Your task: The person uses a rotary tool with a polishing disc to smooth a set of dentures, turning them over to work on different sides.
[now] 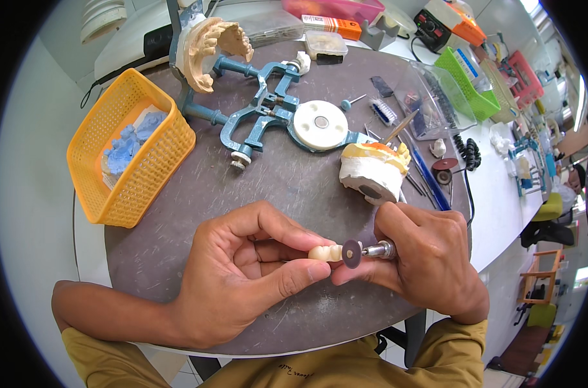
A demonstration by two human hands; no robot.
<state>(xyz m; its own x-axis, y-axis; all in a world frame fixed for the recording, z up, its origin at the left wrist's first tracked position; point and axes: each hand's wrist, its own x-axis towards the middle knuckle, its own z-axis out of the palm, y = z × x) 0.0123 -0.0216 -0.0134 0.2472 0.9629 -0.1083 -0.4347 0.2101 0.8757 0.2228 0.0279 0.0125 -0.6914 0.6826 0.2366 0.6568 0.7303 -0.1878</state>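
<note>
Between the thumb and fingers of my left hand (242,271) is a small cream-coloured dental bridge (325,253), shaped like a short row of teeth. My right hand (429,258) grips a metal rotary handpiece (379,250), fitted with a dark round cutting disc (352,254). The disc stands upright at the right end of the bridge, touching or very close to it. My right thumb lies just under the disc. Beyond the right hand stands a dental cast (374,171) with a white base and yellow upper part.
A yellow basket (132,155) holding blue moulded material is at the left. A blue articulator (261,107) with a tan dental cast (210,48) lies at the back. Brushes, a blue-handled tool (429,171), spare discs (444,171) and a clear plastic box (436,100) crowd the right.
</note>
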